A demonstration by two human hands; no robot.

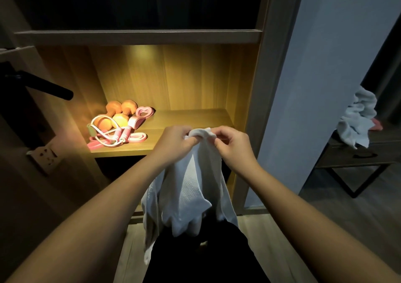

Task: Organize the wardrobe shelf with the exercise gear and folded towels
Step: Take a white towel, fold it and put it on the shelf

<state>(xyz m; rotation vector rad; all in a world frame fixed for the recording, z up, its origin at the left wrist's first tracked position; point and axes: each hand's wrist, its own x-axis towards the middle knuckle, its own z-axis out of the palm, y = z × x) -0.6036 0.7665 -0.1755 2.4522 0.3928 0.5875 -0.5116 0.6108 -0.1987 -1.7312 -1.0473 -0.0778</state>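
Observation:
A white towel hangs down in front of the lit wardrobe shelf. My left hand and my right hand both pinch its top edge, close together, just before the shelf's front edge. On the shelf's left side lie orange dumbbells, a pink and white jump rope and pink bands in a loose pile. The shelf's right half is bare wood.
Another white towel lies crumpled on a dark side table at the right, with something pink beside it. A pale wall panel stands between wardrobe and table. A black door handle juts out at the left.

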